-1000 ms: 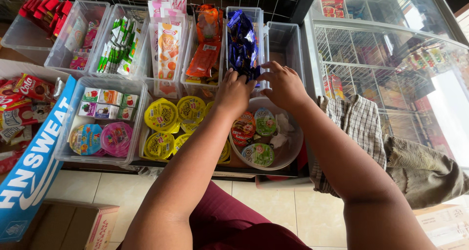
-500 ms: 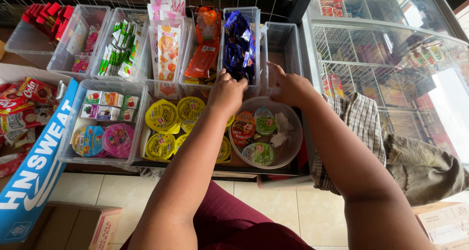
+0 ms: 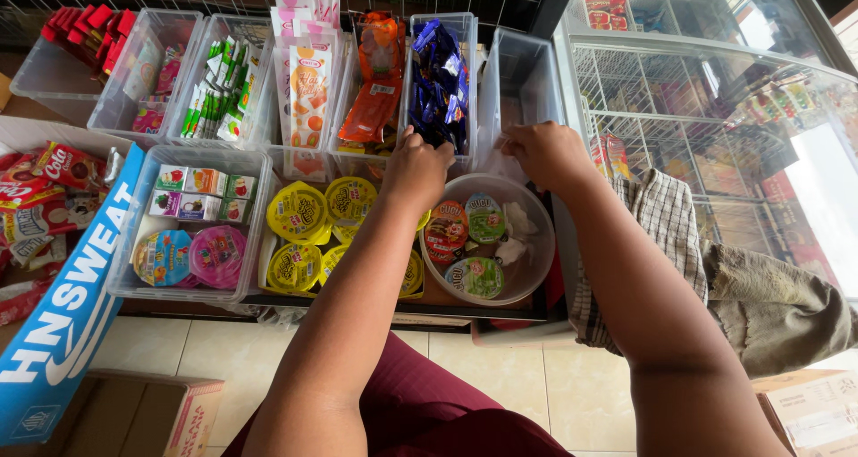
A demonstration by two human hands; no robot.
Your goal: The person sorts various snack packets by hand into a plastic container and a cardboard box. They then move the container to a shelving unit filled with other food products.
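**Both hands at the clear snack bins**

The left hand [image 3: 416,167], fingers curled, rests at the front edge of the clear bin [image 3: 465,82] holding blue-wrapped sweets [image 3: 438,86]; whether it pinches one cannot be told. The right hand [image 3: 547,153], fingers bent, grips the near wall of the neighbouring clear bin [image 3: 523,82]. A round tub [image 3: 536,243] of small cups sits just below both.
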